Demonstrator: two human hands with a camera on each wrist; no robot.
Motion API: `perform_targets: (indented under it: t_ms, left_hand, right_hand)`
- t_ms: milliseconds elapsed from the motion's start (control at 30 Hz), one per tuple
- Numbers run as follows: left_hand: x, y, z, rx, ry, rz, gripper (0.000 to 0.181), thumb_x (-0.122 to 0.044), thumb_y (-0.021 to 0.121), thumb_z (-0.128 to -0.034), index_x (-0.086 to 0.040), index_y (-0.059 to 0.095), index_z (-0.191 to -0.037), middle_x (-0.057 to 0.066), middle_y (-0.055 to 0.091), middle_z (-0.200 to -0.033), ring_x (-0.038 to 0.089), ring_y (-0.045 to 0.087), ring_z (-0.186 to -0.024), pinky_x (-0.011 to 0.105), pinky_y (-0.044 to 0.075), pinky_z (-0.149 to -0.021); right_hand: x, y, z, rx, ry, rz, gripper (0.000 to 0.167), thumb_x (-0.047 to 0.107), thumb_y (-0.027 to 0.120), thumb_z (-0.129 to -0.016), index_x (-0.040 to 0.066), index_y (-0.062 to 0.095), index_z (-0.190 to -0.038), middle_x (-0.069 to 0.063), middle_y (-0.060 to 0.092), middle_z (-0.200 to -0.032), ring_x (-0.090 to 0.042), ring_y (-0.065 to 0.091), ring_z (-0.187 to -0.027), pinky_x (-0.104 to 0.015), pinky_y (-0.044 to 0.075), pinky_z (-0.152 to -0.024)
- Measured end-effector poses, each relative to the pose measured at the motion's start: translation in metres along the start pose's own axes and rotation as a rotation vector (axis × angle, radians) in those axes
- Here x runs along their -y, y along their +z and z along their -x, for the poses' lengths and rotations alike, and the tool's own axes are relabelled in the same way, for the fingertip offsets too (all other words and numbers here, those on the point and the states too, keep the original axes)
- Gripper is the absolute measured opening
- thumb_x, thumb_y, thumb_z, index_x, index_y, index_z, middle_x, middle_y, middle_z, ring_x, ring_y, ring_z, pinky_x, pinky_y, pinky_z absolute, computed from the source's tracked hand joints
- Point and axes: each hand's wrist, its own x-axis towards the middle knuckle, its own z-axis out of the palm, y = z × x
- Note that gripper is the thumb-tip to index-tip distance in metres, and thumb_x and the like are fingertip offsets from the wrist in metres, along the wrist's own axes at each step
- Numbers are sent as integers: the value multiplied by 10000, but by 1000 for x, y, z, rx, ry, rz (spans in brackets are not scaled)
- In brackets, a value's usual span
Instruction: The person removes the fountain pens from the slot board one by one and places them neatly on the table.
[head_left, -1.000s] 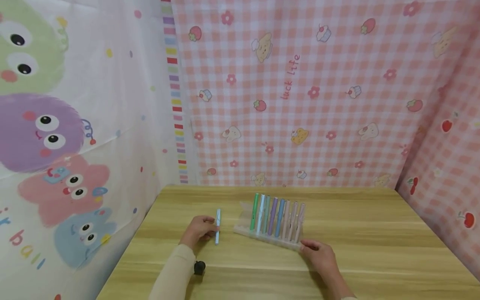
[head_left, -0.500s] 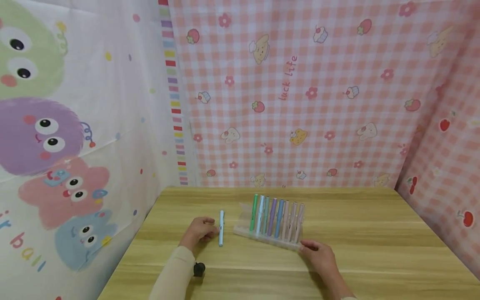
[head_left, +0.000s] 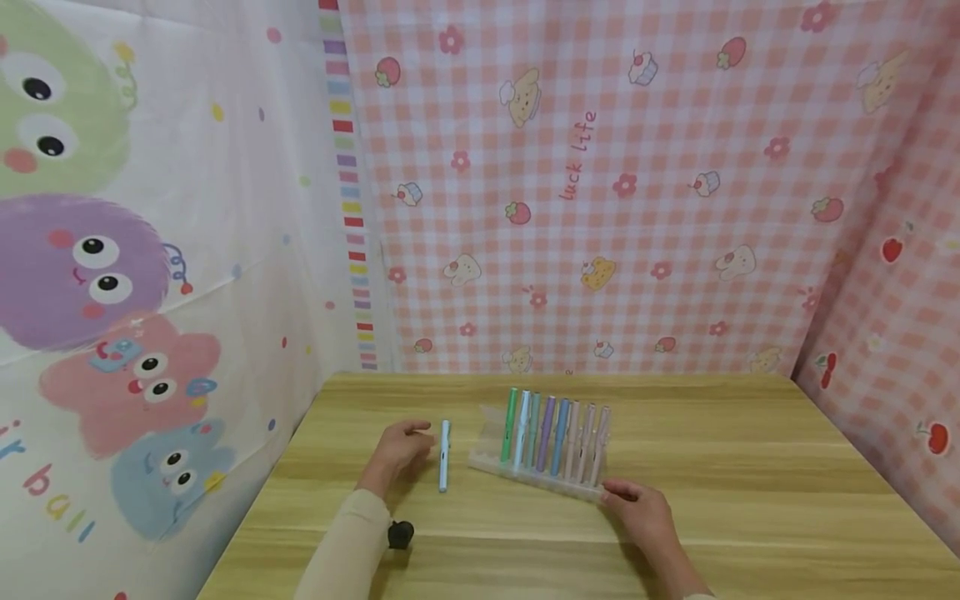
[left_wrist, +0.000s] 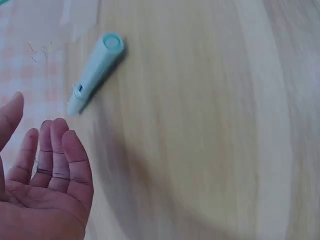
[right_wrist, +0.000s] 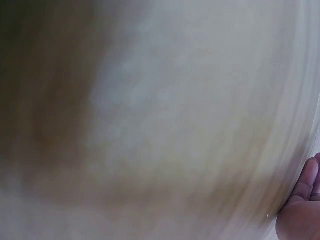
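Observation:
A light blue pen (head_left: 444, 457) lies on the table, left of a clear stand (head_left: 525, 478) that holds several pens upright in a row, green at the left end, purple (head_left: 547, 433) amid them, pinkish ones at the right. My left hand (head_left: 401, 450) is just left of the loose pen, fingers spread and relaxed, touching nothing. In the left wrist view the same pen (left_wrist: 95, 72) lies beyond the fingertips of that hand (left_wrist: 52, 185). My right hand (head_left: 641, 512) pinches the stand's right front corner. The right wrist view shows only part of this hand (right_wrist: 302, 210), its fingertips out of frame.
The wooden table (head_left: 720, 467) reaches back to a pink checked curtain (head_left: 675, 225). A white curtain (head_left: 255, 208) with cartoon figures hangs at the left. A small black object (head_left: 401, 534) is beside the left wrist.
The light blue pen has shifted a little to the right on the table. My left hand has let go of it and drawn slightly up and away. My right hand stays at the stand.

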Motion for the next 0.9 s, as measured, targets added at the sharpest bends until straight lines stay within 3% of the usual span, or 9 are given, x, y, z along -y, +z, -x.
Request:
perform_targets:
  t_ms: [233,533,900]
  left_hand:
    - [-14,14,1,46,41,74,442,-43,670,-932,99,537,-1330,150,635,-1035,266,636,-938,435,540,-861]
    - [-25,35,2,82,80,113,416,-39,658,-936,109,550,-1310,165,642,-1048,338,641,-1009,492,518,-922]
    - [-23,62,0,158,86,151,395,-61,654,-947,102,554,-1293,206,609,-1158,217,613,-979,408,525,-912]
  right_hand:
    - [0,-1,-1,5,14,-7,218,94,711,-895,-43,730,-1064,-142,720,-1015,-176,615,-902,-257,479,-735]
    - [-2,-1,-4,9,19,-9,238,110,716,-891,-39,725,-1076,-130,721,-1006,-189,623,-898,-265,483,-737]
    - [0,-4,-4,47,20,-27,211,66,701,-896,-65,711,-1060,-162,712,-1009,-197,626,-895,-259,487,-749]
